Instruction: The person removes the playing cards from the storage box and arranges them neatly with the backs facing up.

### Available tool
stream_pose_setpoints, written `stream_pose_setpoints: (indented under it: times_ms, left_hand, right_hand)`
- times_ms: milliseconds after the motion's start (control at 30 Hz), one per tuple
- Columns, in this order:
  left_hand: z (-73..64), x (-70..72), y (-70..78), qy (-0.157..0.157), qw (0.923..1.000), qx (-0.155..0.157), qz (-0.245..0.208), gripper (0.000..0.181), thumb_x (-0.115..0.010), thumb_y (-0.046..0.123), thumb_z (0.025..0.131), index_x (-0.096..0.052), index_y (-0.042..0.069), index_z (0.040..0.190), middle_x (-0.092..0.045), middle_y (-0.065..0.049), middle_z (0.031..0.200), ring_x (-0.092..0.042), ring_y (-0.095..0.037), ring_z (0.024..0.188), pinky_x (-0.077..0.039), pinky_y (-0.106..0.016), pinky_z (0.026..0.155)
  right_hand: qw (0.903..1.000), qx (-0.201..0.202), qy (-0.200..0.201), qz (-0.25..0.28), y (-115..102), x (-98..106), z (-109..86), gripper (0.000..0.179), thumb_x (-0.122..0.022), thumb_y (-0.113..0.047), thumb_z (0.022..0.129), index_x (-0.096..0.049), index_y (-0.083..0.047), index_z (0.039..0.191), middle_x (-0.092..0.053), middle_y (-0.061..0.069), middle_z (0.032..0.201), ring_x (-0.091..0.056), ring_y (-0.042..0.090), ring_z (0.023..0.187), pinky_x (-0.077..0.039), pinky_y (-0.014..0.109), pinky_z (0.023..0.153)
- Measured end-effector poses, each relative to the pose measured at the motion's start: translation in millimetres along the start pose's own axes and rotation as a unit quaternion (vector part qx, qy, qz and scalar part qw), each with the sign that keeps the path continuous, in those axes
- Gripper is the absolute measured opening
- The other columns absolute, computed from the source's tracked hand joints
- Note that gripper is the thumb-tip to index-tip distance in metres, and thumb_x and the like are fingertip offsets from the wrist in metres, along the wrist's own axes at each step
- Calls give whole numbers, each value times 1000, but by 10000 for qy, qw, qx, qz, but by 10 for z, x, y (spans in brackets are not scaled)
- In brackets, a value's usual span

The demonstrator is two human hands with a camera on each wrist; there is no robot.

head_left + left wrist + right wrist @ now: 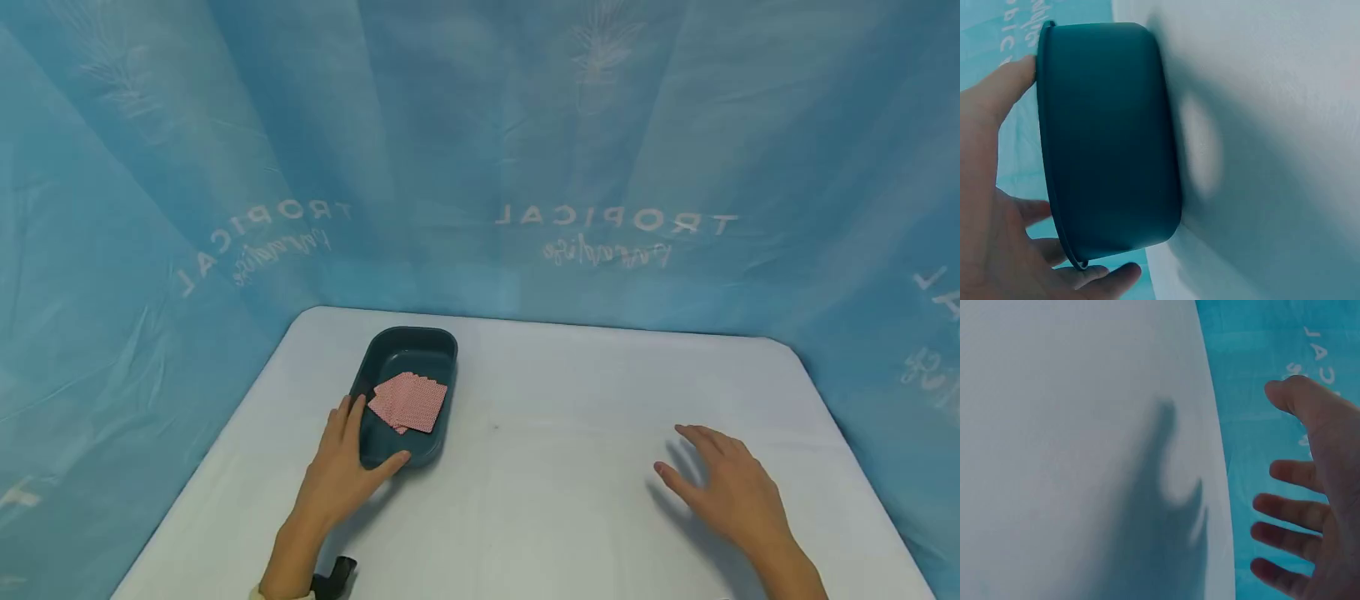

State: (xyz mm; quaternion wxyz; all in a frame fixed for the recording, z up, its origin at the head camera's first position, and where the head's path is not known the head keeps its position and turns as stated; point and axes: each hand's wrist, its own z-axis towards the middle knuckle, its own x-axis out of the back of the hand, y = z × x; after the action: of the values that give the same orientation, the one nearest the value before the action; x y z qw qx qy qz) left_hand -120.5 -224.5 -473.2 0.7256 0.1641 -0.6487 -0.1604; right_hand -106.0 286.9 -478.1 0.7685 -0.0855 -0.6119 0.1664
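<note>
A dark teal rectangular tub stands on the left part of the white table. Inside it lies a loosely fanned pile of red-and-white patterned playing cards, face down. My left hand is at the tub's near end, fingers along its left side and thumb by the near right corner. Seen from the left wrist, the thumb meets the rim of the tub and the spread fingers reach past its other side. Well to the right, my right hand hovers above the table, fingers apart and holding nothing; the right wrist view shows its fingers loosely extended.
The white table has rounded far corners. Blue curtains with mirrored white lettering hang behind it and along both sides. A black strap-like piece sits at the left wrist.
</note>
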Motion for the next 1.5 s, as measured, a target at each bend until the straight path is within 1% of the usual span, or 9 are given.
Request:
stream_pose_setpoints:
  times_ms: [233, 367, 500, 667, 800, 967, 1033, 1233, 1500]
  left_hand:
    - [119, -2, 65, -206, 9981, 207, -549, 131, -69, 78, 62, -11, 4, 153, -12, -18, 157, -27, -41, 137, -36, -63, 98]
    - [69, 40, 32, -280, 9949, 487, -833, 133, -76, 73, 58, -14, 2, 152, -26, -19, 151, -35, -38, 131, -39, -61, 96]
    - [9, 98, -41, -298, 9931, 682, -904, 133, -77, 72, 58, -15, 1, 151, -26, -22, 149, -35, -41, 130, -37, -63, 97]
    - [38, 133, -82, -239, 9901, 395, -1329, 123, -81, 62, 63, -18, 5, 152, -32, -22, 146, -37, -40, 128, -37, -63, 96]
    - [28, 127, -130, -214, 9783, 346, -2032, 113, -85, 45, 68, -19, 7, 152, -34, -22, 146, -39, -40, 127, -40, -61, 95]
    - [-41, 122, -169, -554, 9461, 1331, -2901, 111, -85, 38, 71, -13, 22, 154, -24, -23, 152, -34, -44, 132, -40, -59, 96]
    - [-62, 116, -181, -626, 9384, 1564, -3018, 110, -85, 39, 72, -13, 26, 154, -24, -23, 152, -33, -45, 133, -39, -60, 96]
    - [-57, 100, -186, -611, 9314, 1657, -3182, 108, -85, 40, 71, -14, 31, 153, -27, -18, 151, -34, -40, 134, -39, -59, 97]
    - [-42, 97, -202, -589, 9326, 1602, -3180, 107, -85, 38, 73, -14, 33, 153, -26, -20, 151, -34, -41, 133, -39, -60, 96]
  right_hand:
    - [9978, -93, -576, 311, -58, 49, 42, 70, -63, -62, 83, -55, -13, 132, -52, 17, 130, -45, 40, 117, -39, 64, 85]
    - [9968, 72, -667, 437, -121, 21, 130, 69, -63, -62, 83, -56, -15, 133, -52, 15, 130, -44, 38, 120, -39, 64, 86]
    - [9952, 154, -796, 539, -236, -29, 219, 70, -63, -63, 83, -56, -15, 133, -52, 14, 131, -44, 37, 120, -39, 64, 88]
    - [9960, 299, -657, 533, -326, -34, 333, 70, -65, -61, 82, -57, -12, 132, -54, 12, 129, -45, 35, 120, -40, 63, 89]
    - [9950, 394, -693, 594, -403, -54, 407, 68, -65, -59, 83, -57, -12, 132, -53, 11, 130, -44, 35, 122, -40, 63, 91]
    - [9934, 561, -641, 767, -468, -145, 421, 62, -64, -55, 86, -58, -13, 131, -53, 8, 130, -44, 34, 122, -40, 61, 93]
    - [9924, 660, -623, 833, -483, -196, 419, 60, -64, -54, 87, -58, -13, 131, -53, 6, 130, -45, 32, 122, -40, 59, 93]
    - [9903, 1008, -490, 818, -568, -283, 531, 59, -67, -51, 86, -57, -14, 131, -54, 4, 129, -46, 30, 121, -40, 55, 94]
    - [9855, 1308, -518, 951, -790, -307, 701, 60, -62, -56, 87, -57, -15, 132, -53, 3, 131, -45, 27, 122, -40, 52, 97]
